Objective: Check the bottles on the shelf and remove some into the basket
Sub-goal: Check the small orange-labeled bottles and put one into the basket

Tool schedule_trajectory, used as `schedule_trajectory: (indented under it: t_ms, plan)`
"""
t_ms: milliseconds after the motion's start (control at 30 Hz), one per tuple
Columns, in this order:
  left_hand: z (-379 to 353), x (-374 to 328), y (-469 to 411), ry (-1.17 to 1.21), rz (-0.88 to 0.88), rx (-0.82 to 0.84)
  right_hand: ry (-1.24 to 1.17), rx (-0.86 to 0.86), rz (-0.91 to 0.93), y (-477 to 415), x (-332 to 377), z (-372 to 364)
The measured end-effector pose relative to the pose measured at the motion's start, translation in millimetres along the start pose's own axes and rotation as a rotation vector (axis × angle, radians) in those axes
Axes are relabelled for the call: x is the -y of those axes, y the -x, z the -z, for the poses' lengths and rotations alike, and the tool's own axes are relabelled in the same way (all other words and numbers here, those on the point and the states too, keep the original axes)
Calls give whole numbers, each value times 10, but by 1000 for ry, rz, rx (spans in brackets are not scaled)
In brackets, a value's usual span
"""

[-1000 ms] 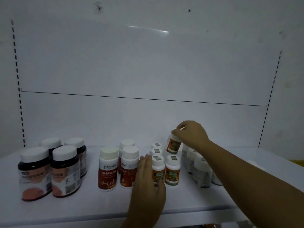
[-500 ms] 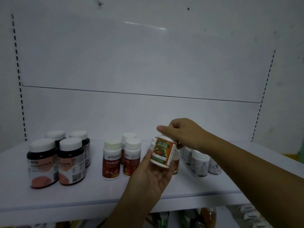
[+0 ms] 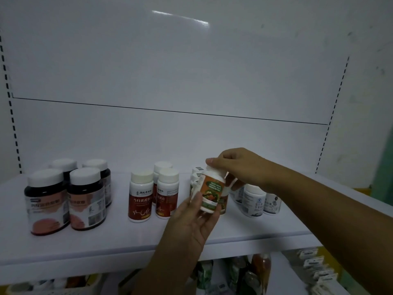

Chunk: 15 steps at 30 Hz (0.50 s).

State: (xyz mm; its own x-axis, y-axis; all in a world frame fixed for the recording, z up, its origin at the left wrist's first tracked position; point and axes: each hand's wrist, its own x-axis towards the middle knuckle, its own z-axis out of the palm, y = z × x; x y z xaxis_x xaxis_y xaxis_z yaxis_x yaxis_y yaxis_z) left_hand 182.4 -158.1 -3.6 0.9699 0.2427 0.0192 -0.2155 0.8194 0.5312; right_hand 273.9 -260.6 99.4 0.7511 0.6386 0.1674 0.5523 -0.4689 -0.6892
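White plastic forms the cap of the small bottle (image 3: 211, 193), and its label is orange and green with a picture that looks like fruit or vegetables. The bottle is lifted off the shelf (image 3: 127, 241) and is in the air before the middle part of it. It leans a little, with the cap toward 1 o'clock.

The right hand (image 3: 240, 167) comes in from 4 o'clock of the view and grips the cap from above with curled fingers and thumb. The left hand (image 3: 197, 222) rises from 6 o'clock and holds the lower part of the same bottle. Its thumb lies along the bottle's left side, and the other fingers are bent round the bottom and the far side.

Just behind the held bottle, other small bottles (image 3: 197, 169) stand on the shelf, mostly hidden, so I cannot tell how many. At 9 o'clock from the held bottle stand three red-label bottles (image 3: 140, 196) with pale caps, close together. Further toward 9 o'clock, near the left end of the shelf, four dark jars (image 3: 45, 201) with white lids stand in a tight group. At 3 o'clock, under the right wrist, white bottles (image 3: 254, 200) with pale labels stand, partly covered by the arm.

Behind the shelf rises a white back panel (image 3: 191, 71) with one thin dark seam across it. At 6 o'clock, below the shelf's front edge, a lower level holds packages (image 3: 234, 273), too blurred to tell what they are.
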Motion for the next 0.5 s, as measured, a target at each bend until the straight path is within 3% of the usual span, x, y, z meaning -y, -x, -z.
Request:
schedule_trajectory:
  t_ms: [167,367,500]
  plan:
    - [12,75,-10,-148,-169,-44,-18,15,9,32,-23,1]
    - [26,-5,29,127,131,118,-116,69,90,126,-41,70]
    - [50,73,-12,60,27,101,-142,43,71,177,-37,49]
